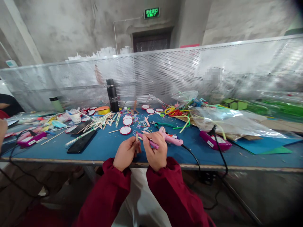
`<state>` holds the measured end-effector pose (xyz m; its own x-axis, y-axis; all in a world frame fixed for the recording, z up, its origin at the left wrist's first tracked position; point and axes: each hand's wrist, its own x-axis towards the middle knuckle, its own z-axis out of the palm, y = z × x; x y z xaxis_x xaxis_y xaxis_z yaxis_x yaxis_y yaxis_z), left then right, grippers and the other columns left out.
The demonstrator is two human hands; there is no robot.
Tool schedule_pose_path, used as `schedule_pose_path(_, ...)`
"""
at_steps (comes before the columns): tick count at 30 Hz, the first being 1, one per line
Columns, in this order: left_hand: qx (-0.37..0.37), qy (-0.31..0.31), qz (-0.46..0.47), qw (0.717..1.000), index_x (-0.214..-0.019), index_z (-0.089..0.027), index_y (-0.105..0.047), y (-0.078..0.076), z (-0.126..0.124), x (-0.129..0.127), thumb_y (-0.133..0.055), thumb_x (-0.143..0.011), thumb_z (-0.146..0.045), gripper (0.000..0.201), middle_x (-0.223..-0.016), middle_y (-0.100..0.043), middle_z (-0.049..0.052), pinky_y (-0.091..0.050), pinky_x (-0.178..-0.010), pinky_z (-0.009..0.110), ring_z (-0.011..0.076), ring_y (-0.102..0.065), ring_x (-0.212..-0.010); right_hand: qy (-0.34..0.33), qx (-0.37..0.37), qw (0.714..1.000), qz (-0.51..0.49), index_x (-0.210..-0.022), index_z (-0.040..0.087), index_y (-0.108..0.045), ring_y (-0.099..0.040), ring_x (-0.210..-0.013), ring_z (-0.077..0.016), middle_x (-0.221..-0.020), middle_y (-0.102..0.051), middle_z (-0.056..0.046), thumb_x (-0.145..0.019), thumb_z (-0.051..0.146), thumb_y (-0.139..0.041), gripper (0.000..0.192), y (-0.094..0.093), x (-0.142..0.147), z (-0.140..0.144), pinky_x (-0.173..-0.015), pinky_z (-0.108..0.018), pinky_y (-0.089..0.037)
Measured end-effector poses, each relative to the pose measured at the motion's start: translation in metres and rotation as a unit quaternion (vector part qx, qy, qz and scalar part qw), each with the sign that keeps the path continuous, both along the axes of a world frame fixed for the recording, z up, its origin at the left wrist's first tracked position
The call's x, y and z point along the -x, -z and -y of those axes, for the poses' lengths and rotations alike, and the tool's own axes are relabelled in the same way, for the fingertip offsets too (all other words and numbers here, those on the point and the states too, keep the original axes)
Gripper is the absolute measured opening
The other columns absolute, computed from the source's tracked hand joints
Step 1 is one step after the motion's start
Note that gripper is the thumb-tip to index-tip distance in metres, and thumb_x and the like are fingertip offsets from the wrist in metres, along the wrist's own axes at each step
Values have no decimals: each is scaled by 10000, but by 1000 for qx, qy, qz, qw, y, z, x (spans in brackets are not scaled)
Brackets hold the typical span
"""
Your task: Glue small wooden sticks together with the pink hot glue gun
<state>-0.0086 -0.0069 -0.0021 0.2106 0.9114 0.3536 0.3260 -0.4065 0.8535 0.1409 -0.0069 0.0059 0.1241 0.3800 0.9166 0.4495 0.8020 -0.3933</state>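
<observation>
Both my hands are close together above the front edge of the blue table. My left hand (125, 152) is closed, its thumb and fingers pinching a small flat wooden stick (136, 137) that stands upright. My right hand (156, 149) is wrapped round a pinkish-purple pen (153, 144), whose front end points left at the stick. Whether its tip touches the wood I cannot tell. Just beyond my right hand lies a pink glue gun (174, 139) with a black cord, partly hidden by that hand. White discs with red rims (125, 130) lie beyond my left hand.
Left of my hands are a black phone (81, 142), a pile of wooden sticks (104, 121) and a black bottle (113, 96). To the right are pipe cleaners (176, 112), a plastic bag (232, 121) and a purple box (215, 141) with a cord. A perforated metal screen (156, 75) stands behind.
</observation>
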Motion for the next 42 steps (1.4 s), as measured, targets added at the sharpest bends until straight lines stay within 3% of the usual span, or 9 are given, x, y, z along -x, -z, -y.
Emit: schedule_pose_path(42, 2, -8, 5, 1000, -822, -206, -556, -1, 0, -1, -472, -1029, -482, 355, -681, -637, -25, -387, -527, 250, 120, -529, -512, 3, 8, 1000, 3, -814, 249, -674, -669, -763, -193, -809, -764, -5, -995, 212, -608, 195, -1, 0, 1, -818, -402, -473)
